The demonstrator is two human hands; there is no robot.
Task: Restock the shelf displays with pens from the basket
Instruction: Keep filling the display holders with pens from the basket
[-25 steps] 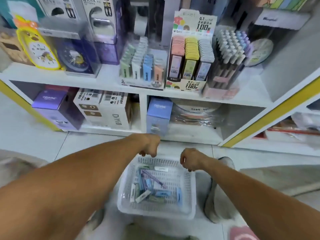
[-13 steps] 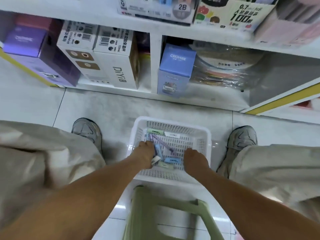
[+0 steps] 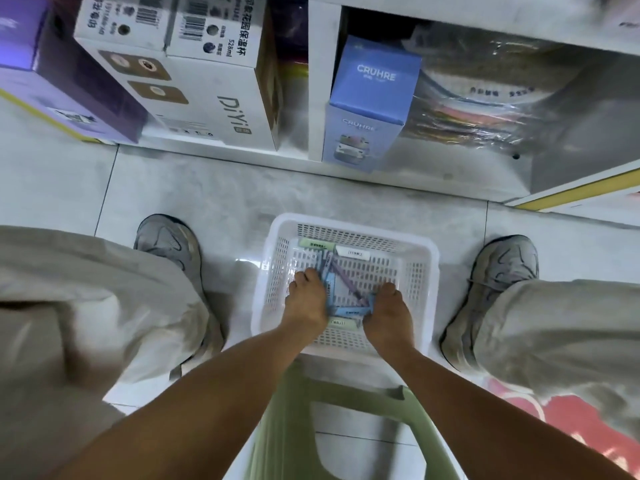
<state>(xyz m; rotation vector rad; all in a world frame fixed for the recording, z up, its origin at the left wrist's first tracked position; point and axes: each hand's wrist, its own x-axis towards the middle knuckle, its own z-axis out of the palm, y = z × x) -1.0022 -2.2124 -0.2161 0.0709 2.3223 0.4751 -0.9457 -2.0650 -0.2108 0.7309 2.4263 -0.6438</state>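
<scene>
A white slotted basket (image 3: 349, 224) stands on the floor between my feet. In it lie a green pack (image 3: 316, 244), a white pack (image 3: 353, 253), a purple pen (image 3: 347, 283) and several pale blue pen packs (image 3: 349, 310). My left hand (image 3: 306, 303) reaches down into the basket's left half, its knuckles up and its fingers bent onto the blue packs. My right hand (image 3: 388, 315) is down in the right half, touching a blue pack beside its thumb. Both sets of fingertips are hidden under the hands, so I cannot see any grip.
A green plastic stool (image 3: 346, 403) sits under my forearms. My grey shoes (image 3: 166, 239) (image 3: 504, 263) flank the basket. The bottom shelf (image 3: 221, 150) ahead holds white DiYi boxes (image 3: 207, 95), a blue CRUHRE box (image 3: 372, 98), purple boxes (image 3: 41, 64) and wrapped goods (image 3: 478, 105).
My view dropped from the upper shelf displays to the floor. Both hands went down from above the basket into it, among the pens.
</scene>
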